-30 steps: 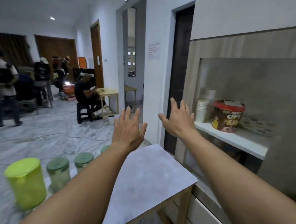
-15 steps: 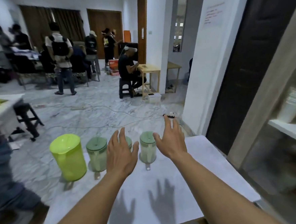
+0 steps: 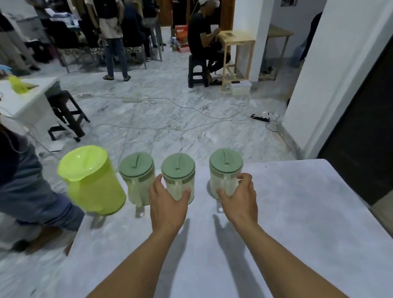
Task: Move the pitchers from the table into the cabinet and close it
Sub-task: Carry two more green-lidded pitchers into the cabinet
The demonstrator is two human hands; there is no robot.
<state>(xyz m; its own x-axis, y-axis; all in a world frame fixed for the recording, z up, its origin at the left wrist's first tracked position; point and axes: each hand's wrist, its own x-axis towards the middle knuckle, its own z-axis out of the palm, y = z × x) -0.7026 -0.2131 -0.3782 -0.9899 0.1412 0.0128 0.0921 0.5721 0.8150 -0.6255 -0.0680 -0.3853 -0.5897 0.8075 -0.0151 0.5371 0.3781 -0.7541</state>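
Grey and pale, the surface [image 3: 289, 223] carries four pitchers in a row along its far edge. A second ago both hands were up in the air, fingers spread, near the cabinet shelf. Now they have come down to the pitchers. The left hand [image 3: 168, 205] wraps around the middle green-lid pitcher [image 3: 178, 175], thumb on one side and fingers on the other. The right hand [image 3: 239, 198] wraps around the right green-lid pitcher [image 3: 226, 170] the same way. Both pitchers seem to sit on the surface, not lifted yet. The big yellow-green pitcher [image 3: 92, 179] and the left green-lid pitcher [image 3: 137, 174] stand untouched beside them. So the carrying is about to start, I think: lift these two, then turn right toward the cabinet, which is out of sight now.
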